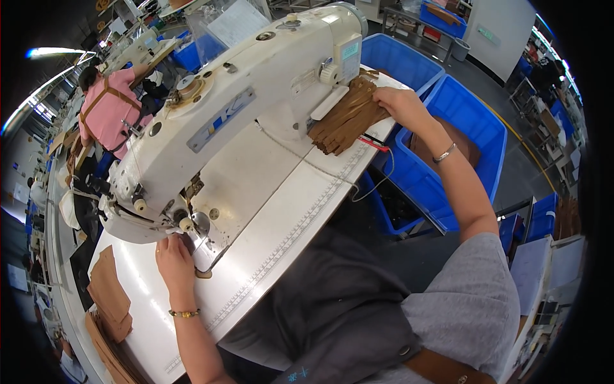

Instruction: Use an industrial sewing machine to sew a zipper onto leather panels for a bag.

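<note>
A white sewing machine (243,102) stands on a white table (268,224) with a ruler strip along its front edge. My left hand (176,269) is beside the needle area with bent fingers under the machine head; what it holds, if anything, is hard to make out. My right hand (403,105) reaches to the table's right end, its thumb and fingers pinched on a pile of brown strips (339,118). Flat brown pieces (109,288) lie at the table's left. A thin cord runs from the machine toward the table's front edge.
Blue bins (480,147) stand beside and behind the table's right end, one holding brown pieces. A red-handled tool (374,142) lies below the strips. A co-worker in a pink top (109,112) sits at another table, back left. Shelves and more bins line the right.
</note>
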Action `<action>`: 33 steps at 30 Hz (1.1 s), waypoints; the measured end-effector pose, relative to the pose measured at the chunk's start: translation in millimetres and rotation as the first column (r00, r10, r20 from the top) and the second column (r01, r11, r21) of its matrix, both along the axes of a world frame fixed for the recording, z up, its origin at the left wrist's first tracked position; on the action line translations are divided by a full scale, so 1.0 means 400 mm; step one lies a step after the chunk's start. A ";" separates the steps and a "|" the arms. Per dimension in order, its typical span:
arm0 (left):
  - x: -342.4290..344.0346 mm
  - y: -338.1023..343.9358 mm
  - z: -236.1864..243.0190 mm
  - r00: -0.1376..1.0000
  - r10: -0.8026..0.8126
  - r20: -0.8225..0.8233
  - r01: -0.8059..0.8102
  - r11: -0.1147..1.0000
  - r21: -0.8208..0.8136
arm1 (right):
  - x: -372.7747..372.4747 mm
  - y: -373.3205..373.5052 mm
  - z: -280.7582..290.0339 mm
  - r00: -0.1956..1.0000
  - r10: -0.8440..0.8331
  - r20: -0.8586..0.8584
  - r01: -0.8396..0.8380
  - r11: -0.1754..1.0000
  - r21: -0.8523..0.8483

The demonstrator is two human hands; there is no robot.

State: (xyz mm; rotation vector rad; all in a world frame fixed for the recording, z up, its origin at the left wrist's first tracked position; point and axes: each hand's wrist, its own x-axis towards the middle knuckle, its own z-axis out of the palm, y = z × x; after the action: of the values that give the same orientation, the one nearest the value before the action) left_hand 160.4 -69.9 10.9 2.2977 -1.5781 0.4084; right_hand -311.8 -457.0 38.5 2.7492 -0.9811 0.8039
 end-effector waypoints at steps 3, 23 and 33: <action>-0.006 0.001 0.001 1.000 -0.009 0.016 0.010 1.000 -0.023 | 0.011 0.004 -0.005 0.997 0.024 -0.067 -0.030 0.996 -0.079; -0.009 0.017 -0.004 0.998 0.045 0.036 -0.044 0.999 -0.018 | 0.257 0.381 -0.037 0.971 0.209 -0.119 -0.173 0.950 0.262; 0.071 0.093 0.003 0.986 0.165 0.031 -0.162 0.983 -0.084 | 0.437 0.567 -0.086 0.658 0.721 0.217 -0.735 0.678 -0.024</action>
State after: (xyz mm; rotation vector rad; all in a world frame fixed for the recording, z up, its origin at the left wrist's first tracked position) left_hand 188.7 -32.7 12.0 2.3784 -1.3672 0.5488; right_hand -136.9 -230.0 4.1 3.1579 0.1819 1.1843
